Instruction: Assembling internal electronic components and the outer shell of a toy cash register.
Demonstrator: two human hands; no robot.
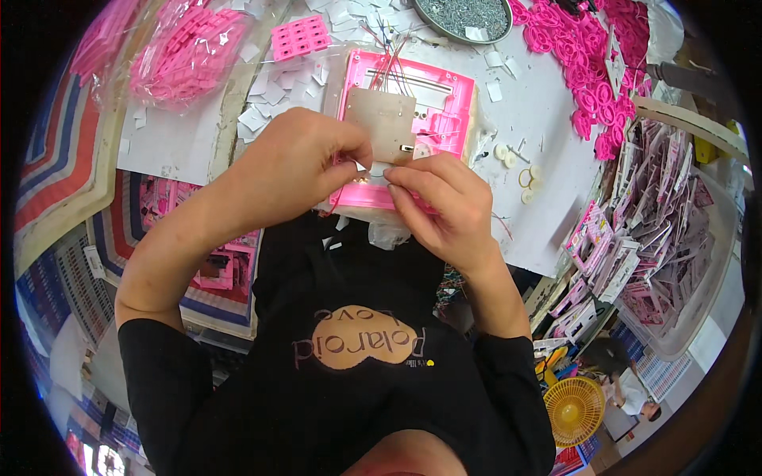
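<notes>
A pink plastic housing (459, 91) lies in front of me at the near edge of the worktable. A beige flat board (381, 119) rests in it, with thin red and dark wires (389, 67) rising at its far side. At the board's near edge, my left hand (298, 159) is closed in a pinch. Just to the right, my right hand (448, 198) pinches with thumb and forefinger. The fingertips almost meet over the housing's near part. A small whitish bit shows between them, but what each hand holds is too small to make out.
A round tray of small metal screws (464, 16) stands at the far side. Pink ring-shaped parts (587, 87) heap at far right, near white round pieces (508, 155). Bagged pink parts (186, 55), paper slips (274, 99) and a pink block (300, 37) lie left. A bin (694, 309) holds printed panels.
</notes>
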